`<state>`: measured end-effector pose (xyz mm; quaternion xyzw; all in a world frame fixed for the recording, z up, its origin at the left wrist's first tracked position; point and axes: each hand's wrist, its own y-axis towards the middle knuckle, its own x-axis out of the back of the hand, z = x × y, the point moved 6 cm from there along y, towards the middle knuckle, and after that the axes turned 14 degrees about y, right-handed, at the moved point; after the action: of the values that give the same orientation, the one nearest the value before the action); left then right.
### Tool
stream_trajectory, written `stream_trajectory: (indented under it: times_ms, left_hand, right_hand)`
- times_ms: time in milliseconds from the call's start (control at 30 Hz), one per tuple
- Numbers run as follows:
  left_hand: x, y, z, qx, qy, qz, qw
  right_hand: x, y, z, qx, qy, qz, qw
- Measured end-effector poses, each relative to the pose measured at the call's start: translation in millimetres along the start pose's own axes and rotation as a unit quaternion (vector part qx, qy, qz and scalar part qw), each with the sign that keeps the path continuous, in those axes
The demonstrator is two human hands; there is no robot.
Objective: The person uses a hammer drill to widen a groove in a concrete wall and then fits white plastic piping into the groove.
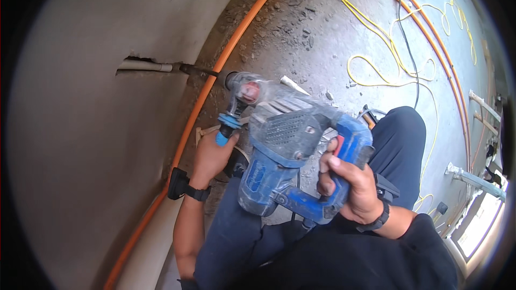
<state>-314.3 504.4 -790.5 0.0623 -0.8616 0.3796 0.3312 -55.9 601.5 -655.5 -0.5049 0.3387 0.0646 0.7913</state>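
A dusty blue rotary hammer drill (285, 145) is held level, pointing left at the grey plastered wall (80, 156). Its dark chisel bit (196, 69) sits in a horizontal groove cut in the wall, where a pale pipe (144, 65) lies. My right hand (349, 182) grips the rear handle with a finger at the red trigger. My left hand (212, 156) holds the blue side handle under the drill's nose. Both wrists wear dark bands. My knees in dark blue trousers (400, 139) are under the tool.
An orange conduit (201, 99) runs along the foot of the wall; more orange conduits (446, 70) cross the concrete floor. Yellow cables (387, 53) and a black cord loop over the floor. Rubble lies near the wall. Grey metal pipes (475, 180) stand at the right.
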Motion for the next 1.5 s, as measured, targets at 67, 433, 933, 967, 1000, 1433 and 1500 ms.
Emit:
stream_trajectory:
  times_ms: [67,433,933,967,1000,1433,1500]
  left_hand:
    - [1,0,-6,-0.021,0.0,-0.011,1.0]
    - [27,4,-29,-0.036,0.06,0.021,0.997]
    - [20,10,-15,-0.041,0.02,0.025,0.999]
    - [19,8,-15,-0.044,0.019,0.022,0.999]
    - [20,7,-15,-0.053,0.042,-0.003,0.998]
    - [26,9,-29,-0.061,0.075,-0.028,0.995]
    - [31,13,-26,-0.058,0.071,-0.027,0.995]
  right_hand:
    - [4,-3,5,0.017,0.004,0.014,1.0]
    - [-3,7,15,0.008,0.092,-0.033,0.995]
    - [-25,6,13,0.01,0.014,-0.009,1.0]
    - [-29,15,15,0.014,0.002,-0.022,1.0]
    - [-29,18,16,0.014,-0.005,-0.043,0.999]
    - [-6,16,25,0.029,0.026,0.008,0.999]
    - [-1,20,18,0.027,0.03,0.0,0.999]
